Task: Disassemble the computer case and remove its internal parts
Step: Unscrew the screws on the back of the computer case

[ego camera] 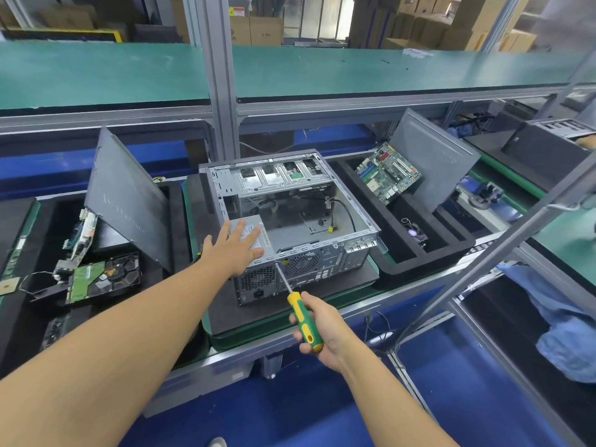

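- The right hand [325, 333] is clenched round a screwdriver [300, 309], its tip held at the case's rear wall; the screw head could be stripped by a slanted push.
- The left hand [235, 250] is laid flat on the power supply [269, 241] (fingers straight); once unscrewed, it could shift.
- The computer case [309, 269], its side open, is set mid-worktop [258, 317]; loose cables [345, 204] might be snagged.

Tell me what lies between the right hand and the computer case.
In the head view, only the screwdriver: the right hand grips its handle, and its shaft reaches the rear of the case.
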Available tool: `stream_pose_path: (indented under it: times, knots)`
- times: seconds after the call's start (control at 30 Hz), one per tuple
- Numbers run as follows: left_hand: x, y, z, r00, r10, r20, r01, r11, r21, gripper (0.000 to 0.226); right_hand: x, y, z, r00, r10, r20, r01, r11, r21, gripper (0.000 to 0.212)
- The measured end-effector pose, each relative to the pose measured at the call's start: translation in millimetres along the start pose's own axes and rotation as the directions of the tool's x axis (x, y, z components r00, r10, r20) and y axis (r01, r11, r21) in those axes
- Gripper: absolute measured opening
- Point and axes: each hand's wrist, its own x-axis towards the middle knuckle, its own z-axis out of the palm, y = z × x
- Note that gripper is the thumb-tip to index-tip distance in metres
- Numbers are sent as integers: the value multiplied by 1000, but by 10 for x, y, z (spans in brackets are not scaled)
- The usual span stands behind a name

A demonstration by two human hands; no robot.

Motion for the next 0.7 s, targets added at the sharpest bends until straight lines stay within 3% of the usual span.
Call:
stream_pose_path:
  times: [0.17, 0.37, 0.53, 0.7]
  knots:
    - [17, -13, 23, 1000, 2, -7, -2, 1000, 4, 61, -11, -21, 16, 999, 27, 39, -26, 999, -37, 36]
    - [22, -21, 39, 1000, 11, -28, -10, 999, 38, 60, 6, 21, -31, 998, -57, -16, 56, 997, -44, 18]
    - [18, -10, 35, 999, 1, -32, 1, 999, 47, 61, -15, 28, -17, 999, -37, -10, 37, 997, -72, 11]
    - [4, -2, 22, 999, 7, -37, -5, 999, 52, 61, 4, -14, 5, 999, 45, 4, -45, 999, -8, 47]
